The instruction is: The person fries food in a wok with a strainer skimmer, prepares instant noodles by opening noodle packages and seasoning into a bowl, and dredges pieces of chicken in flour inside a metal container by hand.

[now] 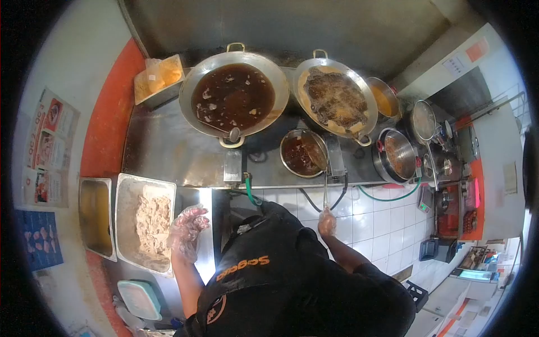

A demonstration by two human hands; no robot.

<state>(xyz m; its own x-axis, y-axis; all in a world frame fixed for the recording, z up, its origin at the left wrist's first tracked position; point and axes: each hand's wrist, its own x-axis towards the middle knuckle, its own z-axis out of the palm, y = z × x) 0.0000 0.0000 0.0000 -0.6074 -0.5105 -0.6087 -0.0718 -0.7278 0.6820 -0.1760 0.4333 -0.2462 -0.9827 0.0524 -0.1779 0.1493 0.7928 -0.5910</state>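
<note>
My left hand (189, 229) wears a clear plastic glove, its fingers loosely apart with nothing visible in them. Close beside it, to its left, is a metal tray (127, 209) with flour-coated pieces (152, 219) heaped inside. In a similar glove, my right hand (327, 222) grips the long handle of a strainer (315, 151). The strainer's round head tilts over a small pot (288, 161) of dark liquid at the stove's front edge. Behind it stand a wide wok (188, 95) of dark oil with loose bits and a second wok (368, 101) full of bubbling oil.
A deep metal pan (96, 188) of yellowish liquid adjoins the tray. On the right are a metal pot (400, 154), a long-handled sieve (424, 119) and a pot of orange liquid (384, 100). Green hose (387, 197) hangs below the stove edge. A lidded container (139, 299) sits lower left.
</note>
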